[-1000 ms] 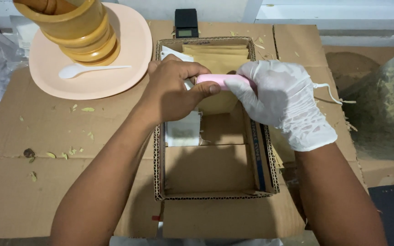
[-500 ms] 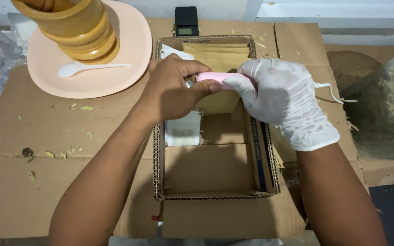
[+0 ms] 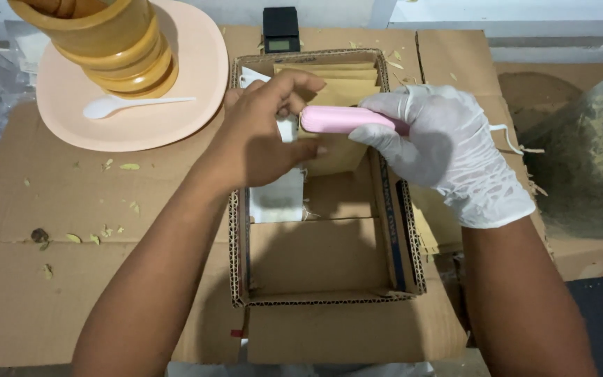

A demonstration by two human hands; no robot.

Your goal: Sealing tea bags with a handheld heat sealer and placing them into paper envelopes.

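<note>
Pink handheld sealer: long axis running left to right, held above the far half of the open cardboard box; gloved right hand wrapped shut around its right end, free left end pointing at the bare left hand, which sits just beside that tip. Left hand: fingers partly spread, thumb and fingers pinching a brown paper pouch with a white sachet just below; whether the sealer touches the pouch cannot be told. Surroundings: stacked brown pouches at the box's far wall, box walls close at either side, open floor in its near half; peach plate with white spoon and wooden mortar far left, well apart.
</note>
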